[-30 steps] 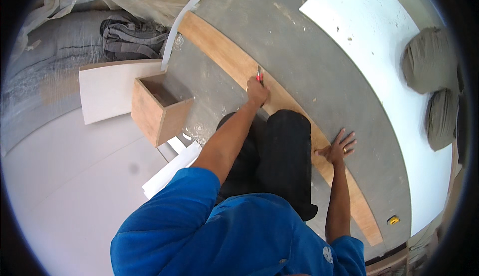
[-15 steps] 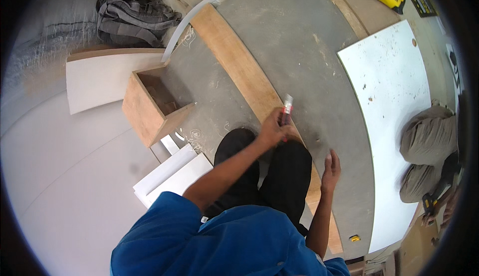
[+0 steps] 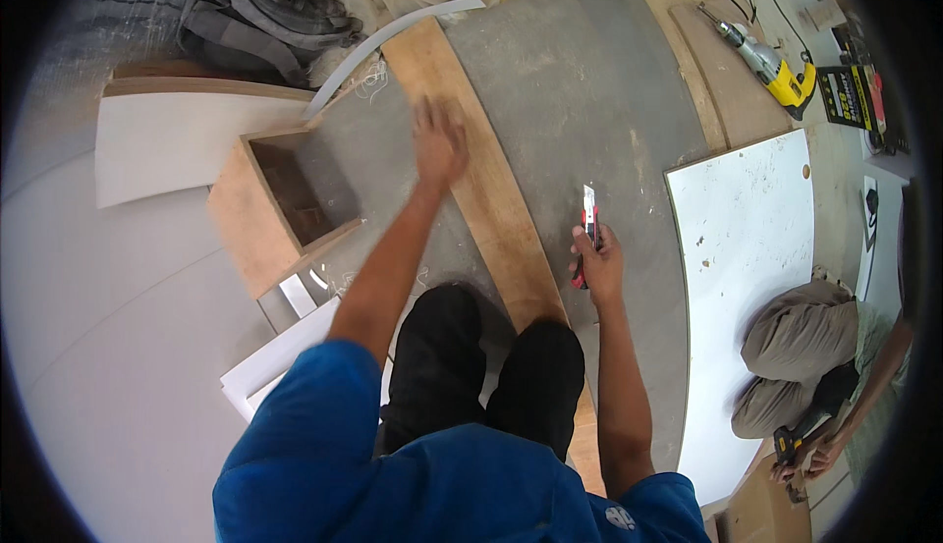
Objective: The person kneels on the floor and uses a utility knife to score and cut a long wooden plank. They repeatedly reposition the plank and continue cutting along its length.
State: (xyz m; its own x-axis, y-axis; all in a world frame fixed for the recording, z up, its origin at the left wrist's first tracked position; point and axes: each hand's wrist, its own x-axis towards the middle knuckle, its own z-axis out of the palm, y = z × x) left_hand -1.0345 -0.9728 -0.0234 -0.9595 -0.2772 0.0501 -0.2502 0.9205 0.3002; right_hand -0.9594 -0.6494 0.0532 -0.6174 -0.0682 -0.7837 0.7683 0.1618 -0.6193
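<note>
Gripping a red utility knife [image 3: 587, 229] blade-up in the clenched right hand [image 3: 599, 266] at three o'clock, pressing the open, blurred left hand [image 3: 439, 142] flat on the wooden strip [image 3: 471, 160] at twelve, seemingly steadying it

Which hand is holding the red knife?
The right hand grips the red utility knife. The left hand holds nothing; it lies flat on the long wooden plank.

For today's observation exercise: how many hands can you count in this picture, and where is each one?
3. The left hand is spread over the wooden strip; the right hand grips a utility knife; a co-worker's hand is at lower right. Others may be hidden.
</note>
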